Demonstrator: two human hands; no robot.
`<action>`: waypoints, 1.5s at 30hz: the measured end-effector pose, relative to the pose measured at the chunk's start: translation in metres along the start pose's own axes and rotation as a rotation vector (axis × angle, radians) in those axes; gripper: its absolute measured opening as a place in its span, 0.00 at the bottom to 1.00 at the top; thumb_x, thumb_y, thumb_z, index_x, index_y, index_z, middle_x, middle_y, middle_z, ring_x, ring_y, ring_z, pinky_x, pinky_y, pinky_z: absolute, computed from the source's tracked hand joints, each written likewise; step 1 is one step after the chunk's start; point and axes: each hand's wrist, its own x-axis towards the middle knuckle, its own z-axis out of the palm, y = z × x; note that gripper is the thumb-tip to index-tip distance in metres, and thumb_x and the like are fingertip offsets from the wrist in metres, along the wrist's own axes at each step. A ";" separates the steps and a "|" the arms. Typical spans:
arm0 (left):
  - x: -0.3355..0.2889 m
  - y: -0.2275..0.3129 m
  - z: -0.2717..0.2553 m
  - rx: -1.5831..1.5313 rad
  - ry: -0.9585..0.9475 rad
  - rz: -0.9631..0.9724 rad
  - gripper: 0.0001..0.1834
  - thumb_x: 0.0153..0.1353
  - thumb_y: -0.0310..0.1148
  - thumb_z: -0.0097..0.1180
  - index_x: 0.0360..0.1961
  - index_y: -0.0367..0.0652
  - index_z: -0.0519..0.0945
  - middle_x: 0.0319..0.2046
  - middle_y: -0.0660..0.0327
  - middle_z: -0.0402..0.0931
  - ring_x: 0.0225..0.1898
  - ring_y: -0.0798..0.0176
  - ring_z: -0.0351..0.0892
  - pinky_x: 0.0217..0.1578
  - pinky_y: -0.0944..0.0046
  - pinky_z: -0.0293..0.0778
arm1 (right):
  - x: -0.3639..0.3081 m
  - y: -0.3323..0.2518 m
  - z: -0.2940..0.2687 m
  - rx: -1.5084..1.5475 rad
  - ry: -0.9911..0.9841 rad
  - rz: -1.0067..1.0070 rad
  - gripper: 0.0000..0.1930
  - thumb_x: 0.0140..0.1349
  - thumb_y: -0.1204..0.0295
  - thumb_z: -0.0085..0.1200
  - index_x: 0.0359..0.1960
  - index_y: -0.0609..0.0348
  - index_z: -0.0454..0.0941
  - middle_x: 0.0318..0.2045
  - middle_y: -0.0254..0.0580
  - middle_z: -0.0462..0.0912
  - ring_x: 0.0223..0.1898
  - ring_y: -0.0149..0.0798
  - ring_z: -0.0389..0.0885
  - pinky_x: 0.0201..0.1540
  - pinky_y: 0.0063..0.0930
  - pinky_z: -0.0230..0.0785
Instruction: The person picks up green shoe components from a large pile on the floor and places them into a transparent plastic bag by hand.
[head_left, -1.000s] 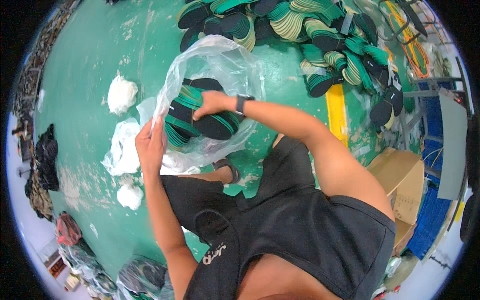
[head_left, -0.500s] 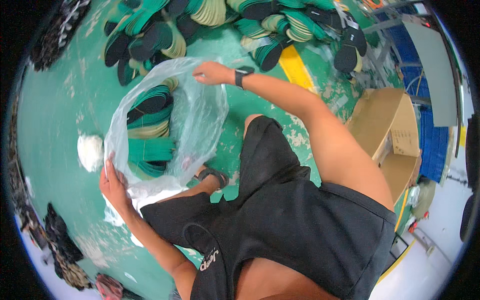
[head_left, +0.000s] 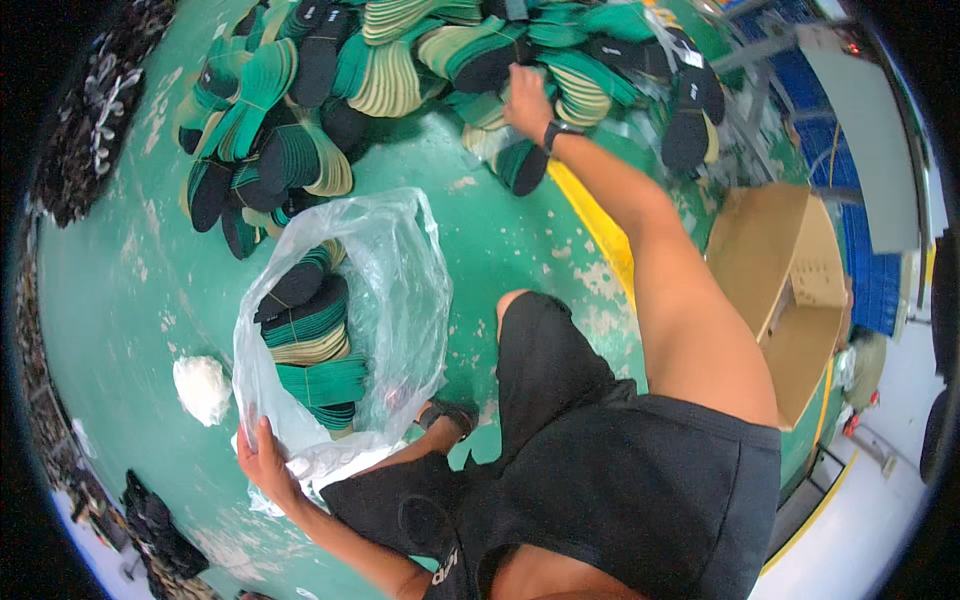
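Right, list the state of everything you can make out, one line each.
Plastic bag: mouth open, partly filled.
Insoles in the bag: bundled, stacked.
Insole pile: heaped in bundles.
White clump: lying left of the bag.
Cardboard box: open.
Wristwatch: strapped on.
Sandal: worn.
Left grip: closed on the bag's rim.
Right grip: at the pile; whether it holds anything is unclear.

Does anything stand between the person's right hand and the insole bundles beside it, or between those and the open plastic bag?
Nothing visible stands between the right hand and the nearest insole bundles; contact can't be told. From there to the plastic bag, only green floor shows between.
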 end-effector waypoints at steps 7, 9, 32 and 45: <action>-0.003 -0.025 -0.025 0.113 0.168 -0.105 0.29 0.52 0.25 0.60 0.58 0.39 0.68 0.51 0.57 0.69 0.48 0.62 0.69 0.51 0.65 0.64 | 0.133 0.037 0.010 -0.232 -0.383 -0.427 0.61 0.28 0.67 0.75 0.66 0.61 0.46 0.64 0.51 0.56 0.66 0.51 0.53 0.62 0.43 0.58; -0.004 -0.030 -0.028 0.140 0.211 -0.120 0.30 0.53 0.25 0.60 0.58 0.39 0.68 0.46 0.59 0.71 0.42 0.64 0.70 0.43 0.67 0.66 | 0.152 0.044 0.019 -0.215 -0.520 -0.377 0.66 0.27 0.68 0.75 0.68 0.59 0.39 0.65 0.51 0.54 0.66 0.53 0.52 0.63 0.48 0.55; -0.004 -0.024 -0.029 0.152 0.281 -0.052 0.15 0.58 0.30 0.56 0.47 0.38 0.77 0.23 0.70 0.69 0.21 0.76 0.65 0.23 0.76 0.61 | -0.026 -0.119 -0.088 0.397 -0.377 -0.244 0.47 0.35 0.54 0.71 0.56 0.68 0.62 0.51 0.56 0.71 0.54 0.51 0.68 0.58 0.41 0.58; -0.046 -0.023 -0.047 -0.080 0.165 0.087 0.20 0.54 0.27 0.60 0.49 0.33 0.74 0.20 0.70 0.70 0.17 0.78 0.62 0.18 0.76 0.56 | -0.219 -0.315 -0.140 2.065 -0.782 0.812 0.14 0.57 0.62 0.56 0.39 0.59 0.77 0.35 0.34 0.81 0.36 0.33 0.79 0.41 0.27 0.72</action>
